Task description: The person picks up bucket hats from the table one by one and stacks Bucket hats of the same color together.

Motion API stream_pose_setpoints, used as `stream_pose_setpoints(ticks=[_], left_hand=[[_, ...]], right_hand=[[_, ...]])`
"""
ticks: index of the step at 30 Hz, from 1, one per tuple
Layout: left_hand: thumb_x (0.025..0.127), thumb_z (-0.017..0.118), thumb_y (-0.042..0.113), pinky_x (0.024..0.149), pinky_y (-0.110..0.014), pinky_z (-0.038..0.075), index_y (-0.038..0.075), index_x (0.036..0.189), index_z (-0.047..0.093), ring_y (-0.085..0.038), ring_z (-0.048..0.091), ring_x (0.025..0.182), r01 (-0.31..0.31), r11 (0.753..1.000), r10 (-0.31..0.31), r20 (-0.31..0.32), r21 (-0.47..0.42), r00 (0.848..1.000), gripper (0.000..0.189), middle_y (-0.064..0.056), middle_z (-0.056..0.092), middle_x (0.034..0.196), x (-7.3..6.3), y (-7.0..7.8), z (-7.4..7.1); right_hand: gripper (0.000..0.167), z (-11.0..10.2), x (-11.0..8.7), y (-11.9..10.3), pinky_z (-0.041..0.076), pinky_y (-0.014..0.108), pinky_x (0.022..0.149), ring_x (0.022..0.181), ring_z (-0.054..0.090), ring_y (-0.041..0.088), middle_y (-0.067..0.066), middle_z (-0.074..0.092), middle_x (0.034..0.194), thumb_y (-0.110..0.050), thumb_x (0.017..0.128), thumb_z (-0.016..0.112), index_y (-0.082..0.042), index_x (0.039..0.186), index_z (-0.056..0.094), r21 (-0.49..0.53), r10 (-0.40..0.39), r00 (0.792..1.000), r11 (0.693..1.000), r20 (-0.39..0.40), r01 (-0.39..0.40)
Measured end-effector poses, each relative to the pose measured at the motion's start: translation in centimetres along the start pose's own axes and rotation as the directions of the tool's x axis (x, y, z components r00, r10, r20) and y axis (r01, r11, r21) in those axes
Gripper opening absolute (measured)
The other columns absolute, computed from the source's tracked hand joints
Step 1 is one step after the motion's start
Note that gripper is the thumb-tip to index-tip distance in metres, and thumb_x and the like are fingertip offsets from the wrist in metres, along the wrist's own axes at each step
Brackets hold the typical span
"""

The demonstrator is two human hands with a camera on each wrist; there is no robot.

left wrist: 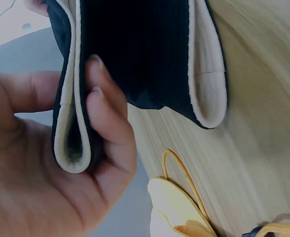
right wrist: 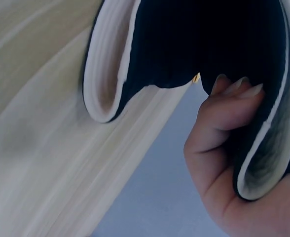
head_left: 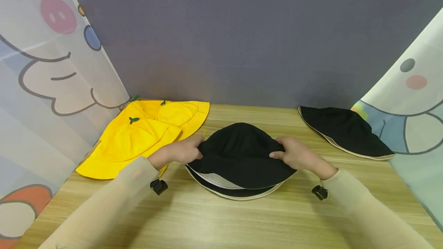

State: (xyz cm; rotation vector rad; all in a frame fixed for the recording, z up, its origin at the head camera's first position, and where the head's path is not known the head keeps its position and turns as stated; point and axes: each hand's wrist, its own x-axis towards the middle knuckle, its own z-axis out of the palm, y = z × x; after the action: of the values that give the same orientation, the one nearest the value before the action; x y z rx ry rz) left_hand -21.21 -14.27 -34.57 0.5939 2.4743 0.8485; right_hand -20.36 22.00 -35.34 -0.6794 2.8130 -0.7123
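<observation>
Hat in hand: we have a black hat (head_left: 242,153) at the middle of the desk (head_left: 207,226), crown toward the far side, both hands on it.
Left hand: our left hand (head_left: 187,150) clamps the hat's left side; left wrist view shows the fold pinched between thumb and fingers (left wrist: 108,116).
Right hand: our right hand (head_left: 295,155) clamps the opposite side, fingers (right wrist: 224,116) curled round the folded brim.
Lower brim: a second black brim (head_left: 238,193) with pale edging shows just below the held one (same hat or another under it, we can't tell); a pale band (head_left: 218,181) shows between.
Yellow hats: we see three yellow hats (head_left: 128,145) overlapping at the far left, green sprouts on top, just beside our left hand.
Other black hat: a black hat with pale trim (head_left: 346,131) lies flat at the far right, apart from our right hand.
Surround: grey panel (head_left: 221,41) behind, cartoon-printed panels (head_left: 41,87) at both sides.
Wrists: pale sleeves (head_left: 104,199), small black devices (head_left: 159,186) under both.
</observation>
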Motion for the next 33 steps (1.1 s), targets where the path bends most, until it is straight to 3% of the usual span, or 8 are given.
stream_pose_setpoints(ticks=[3,7,15,18,24,33], left_hand=[[0.084,0.06,0.0,0.083,-0.034,0.045,-0.005,0.113,0.056,-0.024,0.052,0.091,-0.006,0.997,0.005,0.005,0.076,1.0,0.029,-0.009,0.055,0.097,-0.1,-0.1,0.1],[0.085,0.059,0.005,0.079,-0.033,0.045,-0.001,0.115,0.056,-0.023,0.054,0.088,0.022,0.99,-0.024,0.009,0.138,1.0,0.031,-0.007,0.056,0.094,0.2,-0.4,0.7],[0.088,0.056,0.0,0.084,-0.038,0.045,-0.003,0.115,0.05,-0.026,0.053,0.09,0.045,0.994,-0.047,0.02,0.104,0.999,0.028,-0.01,0.055,0.096,0.2,-0.9,2.0],[0.09,0.057,0.0,0.08,-0.038,0.045,-0.001,0.113,0.05,-0.026,0.053,0.087,0.048,0.994,-0.05,0.013,0.097,0.999,0.025,-0.01,0.055,0.093,0.1,-1.1,2.3],[0.09,0.066,0.007,0.071,-0.035,0.044,0.006,0.106,0.056,-0.022,0.054,0.078,0.065,0.98,-0.055,-0.055,0.188,0.997,0.018,-0.005,0.056,0.086,-0.1,-1.2,2.7],[0.088,0.068,0.01,0.072,-0.037,0.045,0.008,0.103,0.058,-0.022,0.055,0.078,0.122,0.953,-0.097,-0.103,0.277,0.99,0.018,-0.002,0.058,0.087,0.0,-0.5,3.0]], right_hand=[[0.021,0.3,0.0,0.0,0.049,0.038,0.074,0.076,0.058,0.016,0.0,0.064,0.086,-0.02,0.095,0.072,-0.002,0.103,0.065,0.009,-0.011,1.0,1.0,0.009,0.011],[0.022,0.8,0.0,0.2,0.05,0.039,0.076,0.08,0.061,0.017,0.001,0.066,0.089,-0.019,0.095,0.072,-0.001,0.106,0.065,0.011,-0.002,1.0,1.0,0.027,0.002],[0.023,2.0,0.0,0.8,0.051,0.04,0.078,0.085,0.061,0.019,0.003,0.065,0.093,-0.018,0.097,0.07,0.001,0.107,0.064,0.061,0.027,0.994,0.998,0.107,-0.034],[0.027,2.3,0.0,0.9,0.052,0.041,0.079,0.088,0.063,0.02,0.004,0.066,0.096,-0.019,0.098,0.069,0.003,0.112,0.063,0.057,0.021,0.992,0.998,0.123,-0.028],[0.034,2.7,0.1,1.1,0.053,0.044,0.084,0.097,0.065,0.026,0.007,0.068,0.103,-0.021,0.099,0.068,0.006,0.119,0.062,0.038,0.011,0.99,0.999,0.141,-0.016],[0.033,2.5,0.2,0.7,0.053,0.045,0.085,0.099,0.066,0.025,0.007,0.068,0.106,-0.023,0.1,0.066,0.003,0.12,0.062,0.017,0.011,0.989,1.0,0.149,-0.014]])
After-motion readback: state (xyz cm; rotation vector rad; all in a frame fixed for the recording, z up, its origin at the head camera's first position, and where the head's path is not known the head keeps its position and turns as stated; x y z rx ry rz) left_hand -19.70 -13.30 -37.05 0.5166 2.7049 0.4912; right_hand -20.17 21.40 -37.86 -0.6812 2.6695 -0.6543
